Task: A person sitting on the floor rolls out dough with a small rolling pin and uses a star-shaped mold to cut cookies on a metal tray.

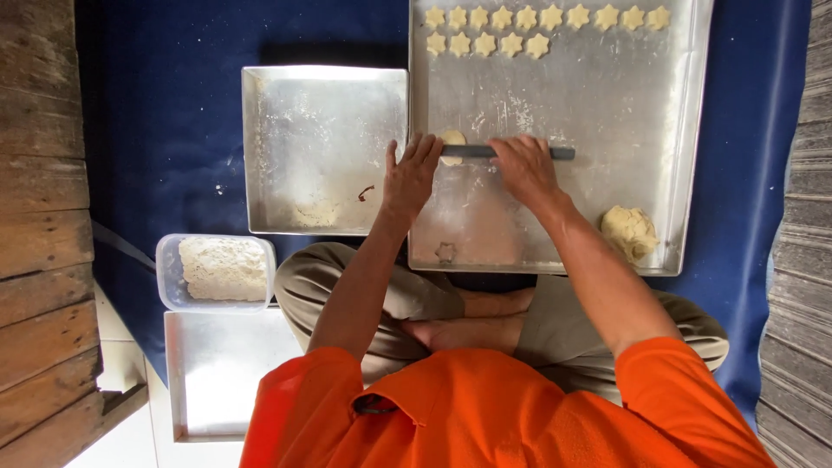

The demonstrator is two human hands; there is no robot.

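Hands (pixel 412 178) (pixel 524 169) on dark rod (pixel 520 152) over dough (pixel 452 139)

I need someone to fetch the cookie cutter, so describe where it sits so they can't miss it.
Find the large metal tray holding rows of star-shaped cookies. The small cutter lies on its near edge, closest to the person's knees, a hollow metal outline, unlike the solid dough lump.

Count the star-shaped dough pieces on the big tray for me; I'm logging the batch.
15 pale star-shaped dough pieces, all at the far end of the large metal baking tray: ten in the far row, five in the row just below, on its left. None seem hidden.
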